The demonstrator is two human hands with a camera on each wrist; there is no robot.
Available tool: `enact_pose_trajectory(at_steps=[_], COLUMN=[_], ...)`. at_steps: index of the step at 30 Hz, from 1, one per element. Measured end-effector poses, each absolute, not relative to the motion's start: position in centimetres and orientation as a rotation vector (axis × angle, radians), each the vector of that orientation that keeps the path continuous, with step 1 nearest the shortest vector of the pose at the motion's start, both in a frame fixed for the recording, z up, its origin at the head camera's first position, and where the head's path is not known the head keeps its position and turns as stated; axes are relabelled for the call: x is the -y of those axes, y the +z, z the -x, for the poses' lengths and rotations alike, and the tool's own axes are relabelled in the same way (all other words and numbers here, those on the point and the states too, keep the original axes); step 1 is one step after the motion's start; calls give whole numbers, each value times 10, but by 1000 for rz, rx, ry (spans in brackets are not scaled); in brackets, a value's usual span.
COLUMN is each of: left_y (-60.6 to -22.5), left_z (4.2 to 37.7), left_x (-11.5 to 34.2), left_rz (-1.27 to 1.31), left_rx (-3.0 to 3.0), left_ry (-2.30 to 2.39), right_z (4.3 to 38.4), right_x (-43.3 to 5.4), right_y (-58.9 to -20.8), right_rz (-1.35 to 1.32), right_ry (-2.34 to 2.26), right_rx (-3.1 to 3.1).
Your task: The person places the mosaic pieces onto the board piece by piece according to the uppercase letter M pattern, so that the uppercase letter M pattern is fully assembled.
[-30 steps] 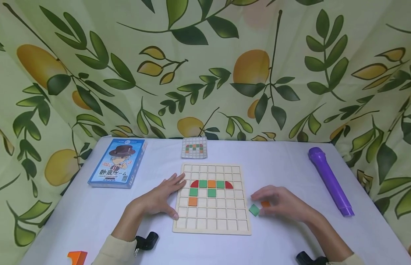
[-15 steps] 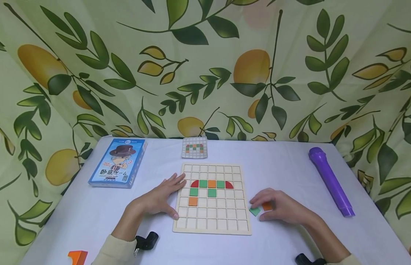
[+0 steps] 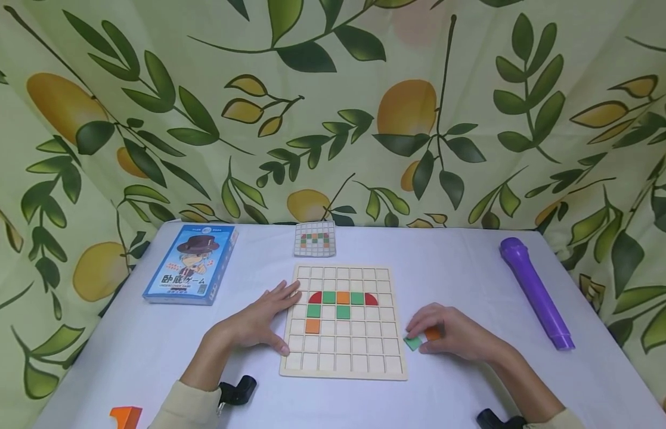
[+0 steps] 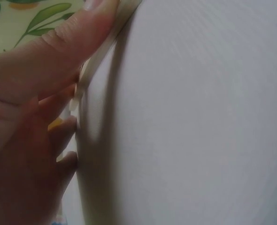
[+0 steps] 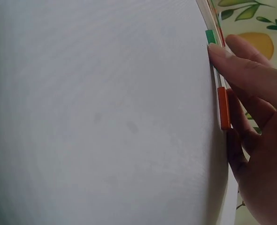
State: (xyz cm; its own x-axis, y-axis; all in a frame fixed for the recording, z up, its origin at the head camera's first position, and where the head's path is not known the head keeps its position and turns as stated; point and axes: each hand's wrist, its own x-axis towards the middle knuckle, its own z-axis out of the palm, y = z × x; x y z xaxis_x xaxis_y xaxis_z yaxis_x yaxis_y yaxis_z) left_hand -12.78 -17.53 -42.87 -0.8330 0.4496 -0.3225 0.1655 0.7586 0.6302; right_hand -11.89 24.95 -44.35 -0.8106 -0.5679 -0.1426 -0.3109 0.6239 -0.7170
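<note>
A square wooden grid board (image 3: pixel 351 360) lies mid-table with green and orange square tiles and two red quarter-round pieces set in its cells. My left hand (image 3: pixel 254 319) rests spread at its left edge, thumb near the lower corner. In the left wrist view, that thumb (image 4: pixel 58 54) lies against the edge of the board (image 4: pixel 105 47). Just right of the board, my right hand (image 3: pixel 456 333) pinches a green square tile (image 3: pixel 412 344) between thumb and fingers, low at the tabletop. An orange tile (image 3: pixel 432 333) lies beneath the same hand, partly hidden; the right wrist view shows its side (image 5: pixel 224 108).
A small pattern card (image 3: pixel 315 239) lies behind the board. At the back left is a blue game box (image 3: pixel 190 265); a purple cylindrical tube (image 3: pixel 536 292) lies to the right. An orange block (image 3: pixel 126 416) sits at the front left. A leaf-printed cloth (image 3: pixel 333 119) hangs behind the table.
My right hand has shifted slightly, and its thumb and fingers have come down onto the green tile. The left hand and the board have stayed put.
</note>
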Motion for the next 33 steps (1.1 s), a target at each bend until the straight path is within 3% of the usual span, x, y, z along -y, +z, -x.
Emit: enact_pose_trajectory(at_steps=[21,33], left_y=[-427,-428], left_z=[128,128], left_x=[177,176], left_rz=[-476,-488], left_rx=[-2489,-2484], left_ry=[851,846], right_z=[129,132], right_x=[-260,-255], right_y=[-431,-431], right_rz=[770,664], right_ry=[-1075,-1177], right_rx=[-2520,-2485])
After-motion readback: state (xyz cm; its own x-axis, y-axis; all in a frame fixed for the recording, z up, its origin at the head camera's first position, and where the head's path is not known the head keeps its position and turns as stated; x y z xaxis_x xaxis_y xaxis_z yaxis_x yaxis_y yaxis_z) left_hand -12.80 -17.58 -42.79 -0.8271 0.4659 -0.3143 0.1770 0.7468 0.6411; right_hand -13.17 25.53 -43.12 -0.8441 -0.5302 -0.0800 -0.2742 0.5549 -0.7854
